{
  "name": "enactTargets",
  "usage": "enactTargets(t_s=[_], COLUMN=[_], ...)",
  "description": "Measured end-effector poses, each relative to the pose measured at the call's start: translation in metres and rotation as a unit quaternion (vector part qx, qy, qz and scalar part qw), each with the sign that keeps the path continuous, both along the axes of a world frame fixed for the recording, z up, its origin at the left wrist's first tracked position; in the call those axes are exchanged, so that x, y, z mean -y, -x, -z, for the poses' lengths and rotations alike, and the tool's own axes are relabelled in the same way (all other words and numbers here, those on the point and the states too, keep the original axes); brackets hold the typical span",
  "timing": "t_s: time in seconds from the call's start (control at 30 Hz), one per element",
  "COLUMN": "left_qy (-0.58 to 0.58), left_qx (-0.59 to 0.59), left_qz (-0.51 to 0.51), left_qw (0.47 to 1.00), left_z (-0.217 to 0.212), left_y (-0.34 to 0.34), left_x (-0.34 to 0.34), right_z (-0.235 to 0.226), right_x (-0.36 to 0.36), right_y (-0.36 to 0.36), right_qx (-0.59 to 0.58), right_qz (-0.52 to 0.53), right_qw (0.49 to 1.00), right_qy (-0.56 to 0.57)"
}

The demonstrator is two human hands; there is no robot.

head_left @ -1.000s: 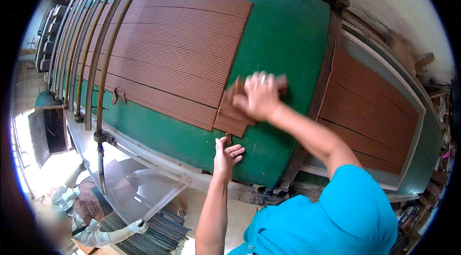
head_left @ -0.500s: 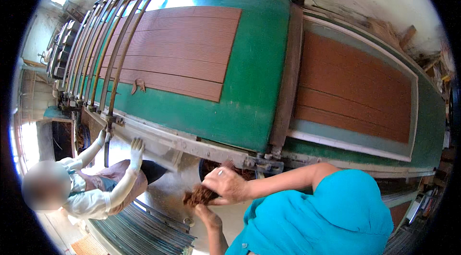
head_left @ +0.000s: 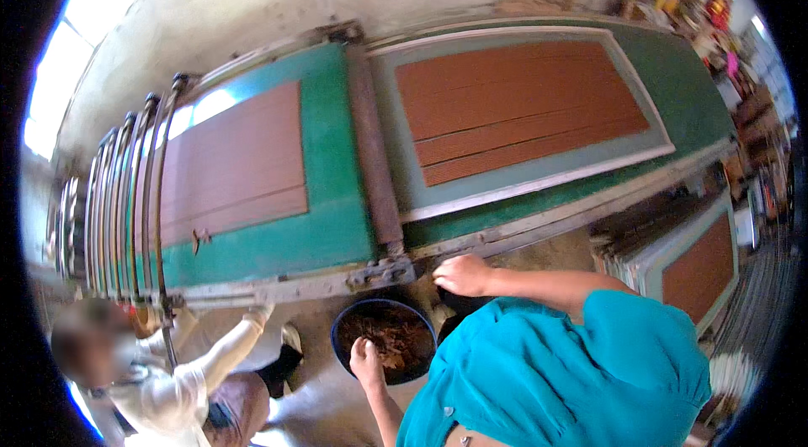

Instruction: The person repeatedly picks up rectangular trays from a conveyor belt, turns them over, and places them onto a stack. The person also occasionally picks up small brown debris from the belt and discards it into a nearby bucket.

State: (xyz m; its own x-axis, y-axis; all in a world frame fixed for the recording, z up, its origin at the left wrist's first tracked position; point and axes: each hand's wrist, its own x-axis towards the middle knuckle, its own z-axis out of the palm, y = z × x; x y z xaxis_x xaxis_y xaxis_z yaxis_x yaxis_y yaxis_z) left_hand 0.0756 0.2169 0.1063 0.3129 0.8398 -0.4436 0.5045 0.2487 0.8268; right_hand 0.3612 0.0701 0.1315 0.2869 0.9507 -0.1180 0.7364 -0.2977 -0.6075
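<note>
My left hand (head_left: 366, 361) is held over the left part of a round, dark-rimmed tub (head_left: 380, 302), fingers curled together with nothing visible in them. Reddish-brown crumbly scraps (head_left: 394, 337) lie inside the tub, like those my hands held a moment ago. Beside the long green conveyor bed, just in front of its near rail, my right hand (head_left: 461, 275) is closed loosely; no scrap shows in it. On the bed at the right, a brown ribbed sheet (head_left: 522, 102) rests inside a pale-framed screen (head_left: 539, 197).
Another ribbed sheet (head_left: 240, 161) lies on the green belt (head_left: 337, 161) at left, under metal cross bars (head_left: 135, 211). A gloved co-worker (head_left: 177, 388) stands there. A dark crossbeam (head_left: 376, 152) splits the bed. Framed panels (head_left: 694, 266) lean at right.
The brown crumbly clump has left my hands. My hands have moved apart, the right one toward the rail, the left over the tub. The view has swung right, showing more of the framed sheet.
</note>
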Motion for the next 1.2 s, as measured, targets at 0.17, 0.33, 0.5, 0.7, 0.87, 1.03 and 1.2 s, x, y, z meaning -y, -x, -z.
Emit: enactTargets(t_s=[0.17, 0.33, 0.5, 0.7, 0.87, 1.03, 1.2], left_qy=[-0.021, -0.052, -0.281, -0.413, -0.351, -0.333, -0.333], left_qx=[0.081, 0.145, 0.056, -0.087, -0.235, -0.274, -0.232], left_qz=[0.162, 0.285, 0.435, 0.539, 0.548, 0.500, 0.537], left_qw=[0.983, 0.946, 0.854, 0.729, 0.721, 0.751, 0.739], left_z=[-0.006, -0.026, -0.017, 0.014, 0.073, 0.091, 0.097], left_y=[-0.132, -0.282, -0.499, -0.756, -0.892, -0.943, -0.979], left_x=[-0.003, -0.008, -0.057, -0.137, -0.205, -0.168, -0.184], right_z=[-0.012, 0.030, 0.111, 0.150, 0.135, 0.088, 0.089], right_x=[0.111, 0.154, 0.154, 0.098, 0.095, 0.103, 0.158], right_y=[-0.059, -0.107, -0.145, -0.164, -0.192, -0.227, -0.230], right_qx=[-0.065, -0.449, -0.736, -0.837, -0.831, -0.661, -0.523], right_qz=[0.334, 0.638, 0.564, 0.527, 0.544, 0.643, 0.696], right_qw=[0.939, 0.609, 0.314, 0.147, 0.117, 0.381, 0.475], right_qy=[0.052, -0.143, -0.203, 0.002, -0.027, 0.060, 0.128])
